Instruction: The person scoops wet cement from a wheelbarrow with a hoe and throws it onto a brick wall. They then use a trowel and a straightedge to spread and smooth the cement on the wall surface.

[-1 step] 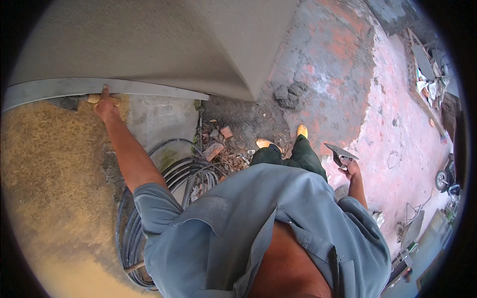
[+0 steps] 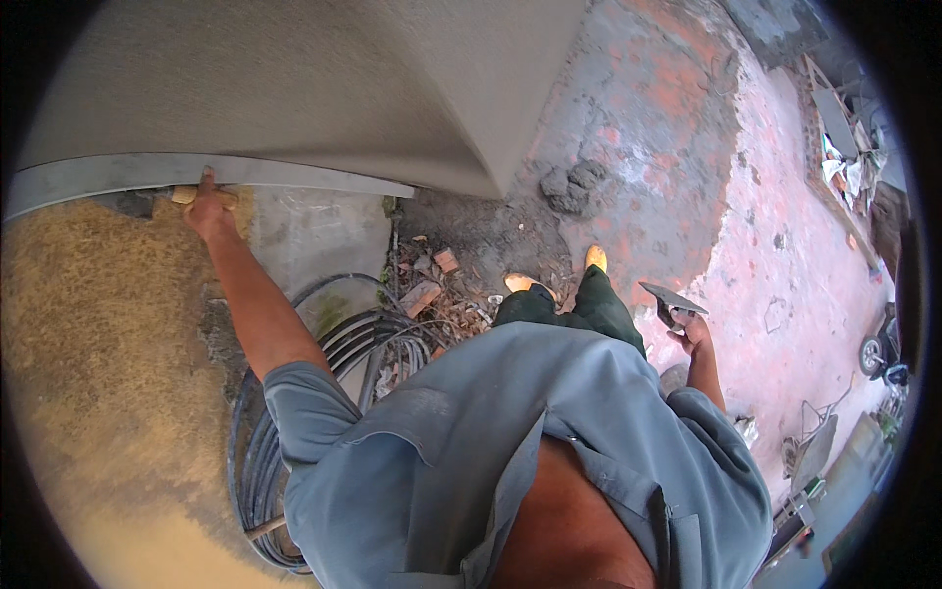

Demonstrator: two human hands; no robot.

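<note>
At the far left, my left hand [image 2: 208, 210] reaches out to a long pale straightedge [image 2: 108, 173], which lies along the bottom of a grey plastered wall [image 2: 265, 79]. One finger lies up over the straightedge. The other fingers are closed around a short yellowish wooden handle [image 2: 183, 194], with a dark flat piece [image 2: 128, 203] beside it; the hand hides whether the two join. Out to the right, my right hand [image 2: 698, 336] is closed on the handle of a grey plastering trowel [image 2: 673, 297]. Its flat blade is turned up, clear of the ground.
Coiled black hose [image 2: 265, 461] lies near my left side. Brick pieces [image 2: 422, 297] and dry leaves litter the ground ahead. A mound of wet mortar [image 2: 574, 187] sits beyond my yellow boots [image 2: 596, 258]. Boards and scraps [image 2: 839, 147] line the right edge, with a small wheel [image 2: 871, 357].
</note>
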